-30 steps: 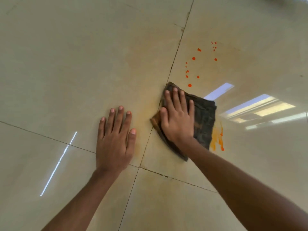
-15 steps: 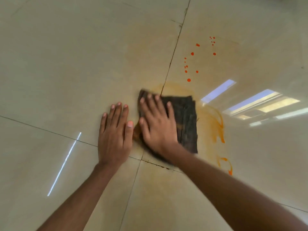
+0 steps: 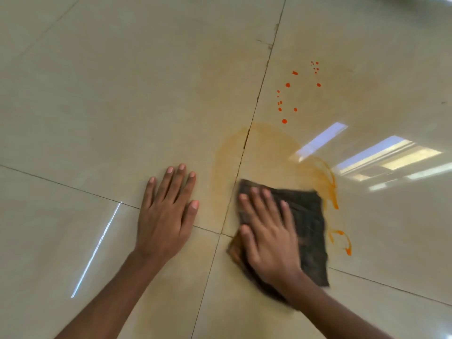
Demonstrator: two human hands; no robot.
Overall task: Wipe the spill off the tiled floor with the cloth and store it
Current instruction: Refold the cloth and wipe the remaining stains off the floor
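Dark folded cloth [image 3: 309, 226] lying flat on tiled floor [image 3: 122, 94]; orange spill [image 3: 325, 182] smearing beside it, droplets [image 3: 284, 121] beyond.

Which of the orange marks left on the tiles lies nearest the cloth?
The long orange streak curling past the dark cloth's far right corner; the small hooked streak sits farther right, and the round droplets lie well beyond.

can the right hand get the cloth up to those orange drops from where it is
Probably yes. The right hand lies flat on the cloth, and only bare, smeared tile lies between it and the orange drops farther ahead. Nothing blocks the way; the left hand rests off to the side.
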